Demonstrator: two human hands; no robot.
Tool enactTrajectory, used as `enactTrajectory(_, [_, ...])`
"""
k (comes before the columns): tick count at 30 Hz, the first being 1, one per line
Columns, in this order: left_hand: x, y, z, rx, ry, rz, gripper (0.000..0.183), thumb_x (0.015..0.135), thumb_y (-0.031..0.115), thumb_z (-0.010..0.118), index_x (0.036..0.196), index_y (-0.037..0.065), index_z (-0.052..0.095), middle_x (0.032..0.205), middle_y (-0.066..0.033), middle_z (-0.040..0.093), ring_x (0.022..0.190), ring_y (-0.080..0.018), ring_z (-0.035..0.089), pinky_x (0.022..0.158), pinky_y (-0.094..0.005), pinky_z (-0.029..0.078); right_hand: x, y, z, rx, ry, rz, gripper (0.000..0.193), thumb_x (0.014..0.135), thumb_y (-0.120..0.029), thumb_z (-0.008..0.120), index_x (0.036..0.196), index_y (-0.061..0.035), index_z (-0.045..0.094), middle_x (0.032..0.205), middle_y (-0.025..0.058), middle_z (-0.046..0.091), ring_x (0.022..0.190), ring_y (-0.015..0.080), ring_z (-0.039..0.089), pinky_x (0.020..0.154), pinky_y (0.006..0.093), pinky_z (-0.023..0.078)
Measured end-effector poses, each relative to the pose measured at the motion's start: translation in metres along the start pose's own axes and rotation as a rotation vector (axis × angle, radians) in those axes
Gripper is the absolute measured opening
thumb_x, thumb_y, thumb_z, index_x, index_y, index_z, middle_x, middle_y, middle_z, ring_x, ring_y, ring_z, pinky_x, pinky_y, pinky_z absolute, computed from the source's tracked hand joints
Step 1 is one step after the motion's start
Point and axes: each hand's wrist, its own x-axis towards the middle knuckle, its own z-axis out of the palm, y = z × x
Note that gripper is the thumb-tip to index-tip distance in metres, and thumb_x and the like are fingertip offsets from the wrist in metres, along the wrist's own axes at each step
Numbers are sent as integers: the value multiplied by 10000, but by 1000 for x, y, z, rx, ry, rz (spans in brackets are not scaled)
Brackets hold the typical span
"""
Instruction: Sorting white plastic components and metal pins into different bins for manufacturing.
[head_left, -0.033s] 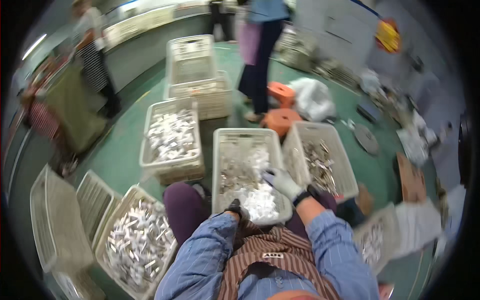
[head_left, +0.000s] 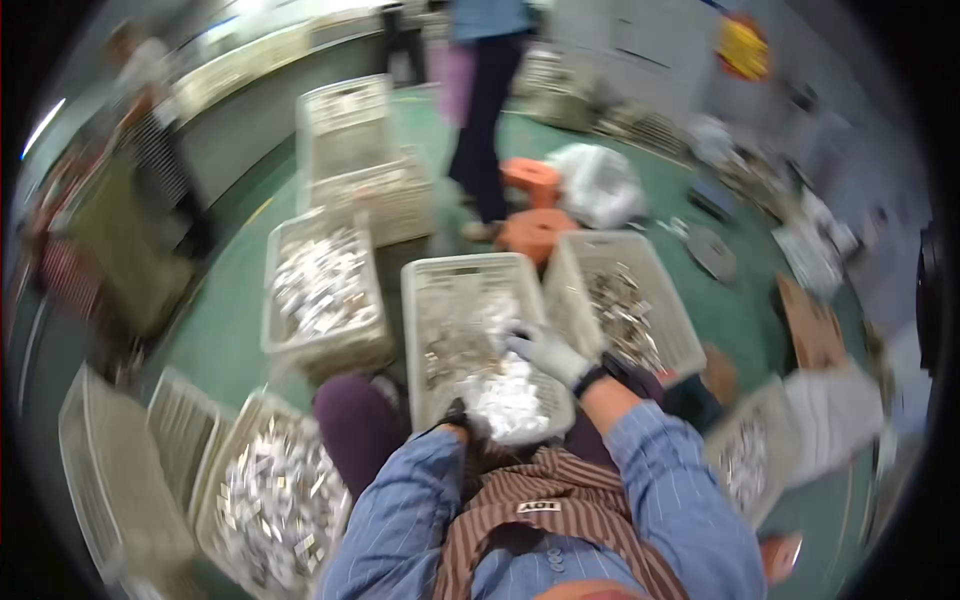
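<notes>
Between my knees stands a pale plastic crate, with dull, brownish small parts toward its far left and bright white small pieces heaped nearest me. My right hand, in a white glove with a dark wristband, reaches over the crate's right side. Its fingers are bent together at the pieces; what they grip is too blurred to name. Low at the near left corner of the same crate is my left hand, also gloved. Blur and the dark cuff hide its fingers.
Crates of small white parts stand ahead left and beside my left knee. Another crate at right holds metallic pieces. Orange stools, a white sack and a standing person are beyond. Empty crates lean at far left.
The whole view has shifted, so the crates and stools appear slightly farther left. My right hand remains over the crate's right side, and my left stays at its near left corner.
</notes>
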Motion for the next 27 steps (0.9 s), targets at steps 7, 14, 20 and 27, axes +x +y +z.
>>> enactTrajectory(7, [53, 184, -143, 29, 11, -192, 380, 933, 370, 448, 1067, 76, 649, 1141, -189, 642, 1051, -370, 608, 894, -460, 460, 28, -6, -23, 379, -95, 160, 304, 948, -295, 489, 1059, -27, 578, 900, 183, 636, 801, 296, 647, 692, 412, 524])
enactTrajectory(14, [95, 167, -184, -610, 494, 218, 219, 941, 216, 534, 1077, 56, 599, 794, -75, 576, 684, -189, 529, 627, -319, 460, 31, 40, -28, -20, -12, 247, 434, 932, -365, 478, 1247, -81, 569, 964, 162, 654, 744, 262, 649, 648, 405, 542])
enactTrajectory(20, [93, 239, -306, -1466, 401, -36, 205, 960, 346, 523, 935, 167, 618, 745, 50, 539, 579, -51, 451, 503, -189, 346, 36, 44, -30, -35, 262, 106, 428, 897, -388, 534, 1183, -78, 613, 1072, 220, 655, 990, 357, 630, 855, 423, 493])
enactTrajectory(27, [71, 210, -366, -1155, 335, 138, 189, 958, 381, 542, 885, 210, 575, 719, 86, 494, 564, -25, 387, 488, -183, 310, 65, 14, -34, -55, 222, -68, 345, 877, -332, 582, 1019, -25, 649, 863, 173, 678, 808, 323, 665, 717, 424, 519])
